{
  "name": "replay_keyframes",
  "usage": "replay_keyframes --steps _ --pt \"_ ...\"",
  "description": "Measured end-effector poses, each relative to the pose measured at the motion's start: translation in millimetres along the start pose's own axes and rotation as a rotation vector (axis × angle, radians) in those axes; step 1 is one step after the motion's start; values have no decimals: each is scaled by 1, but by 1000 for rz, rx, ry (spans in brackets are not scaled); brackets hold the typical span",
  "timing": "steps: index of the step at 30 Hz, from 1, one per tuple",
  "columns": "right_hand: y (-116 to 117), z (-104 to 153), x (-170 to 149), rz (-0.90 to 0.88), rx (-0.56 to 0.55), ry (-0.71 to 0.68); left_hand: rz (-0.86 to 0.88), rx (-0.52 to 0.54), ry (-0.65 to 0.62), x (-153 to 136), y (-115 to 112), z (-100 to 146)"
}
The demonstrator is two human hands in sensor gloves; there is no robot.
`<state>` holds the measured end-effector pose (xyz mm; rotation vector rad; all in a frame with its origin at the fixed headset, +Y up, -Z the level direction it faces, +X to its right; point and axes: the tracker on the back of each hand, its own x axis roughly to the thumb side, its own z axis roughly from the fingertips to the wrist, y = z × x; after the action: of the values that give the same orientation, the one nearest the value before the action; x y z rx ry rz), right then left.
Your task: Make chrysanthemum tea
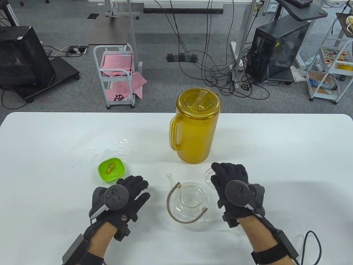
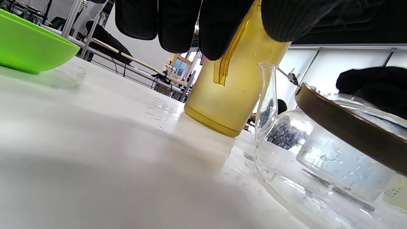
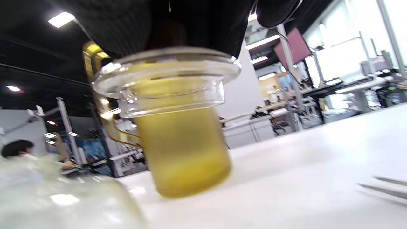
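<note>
Glass teapot (image 1: 190, 203), lidless, just in front of the amber pitcher (image 1: 195, 125) on the tabletop (image 1: 289, 143): rigid, slick, breakable, probably best lifted by its brown handle (image 1: 171, 197); right hand (image 1: 234, 185) pinches the glass lid (image 3: 165, 79), left hand (image 1: 125, 196) relaxed, empty.

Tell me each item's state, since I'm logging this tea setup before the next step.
Yellow pitcher: upright, lid on.
Glass teapot: lid off, handle folded down.
Glass lid: lifted off the table, held by right hand.
Green bowl: holds a small yellow piece.
Left hand: empty, resting on table.
</note>
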<state>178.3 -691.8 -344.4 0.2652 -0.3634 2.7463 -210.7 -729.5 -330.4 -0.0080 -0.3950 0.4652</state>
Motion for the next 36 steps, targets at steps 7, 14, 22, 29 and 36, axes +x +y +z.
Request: replay_keyframes --steps 7,14,22,29,36 --pt "45 -14 -35 121 226 123 -3 -2 -3 2 -2 0" --pt "55 -13 -34 177 262 132 0 -1 5 -1 -2 1" --pt "16 -3 -21 74 93 37 -11 27 -4 0 2 3" --pt "-19 13 4 7 -60 -121 -16 28 1 0 2 3" --pt "-36 26 22 -32 -150 -225 -15 91 40 -7 11 4"
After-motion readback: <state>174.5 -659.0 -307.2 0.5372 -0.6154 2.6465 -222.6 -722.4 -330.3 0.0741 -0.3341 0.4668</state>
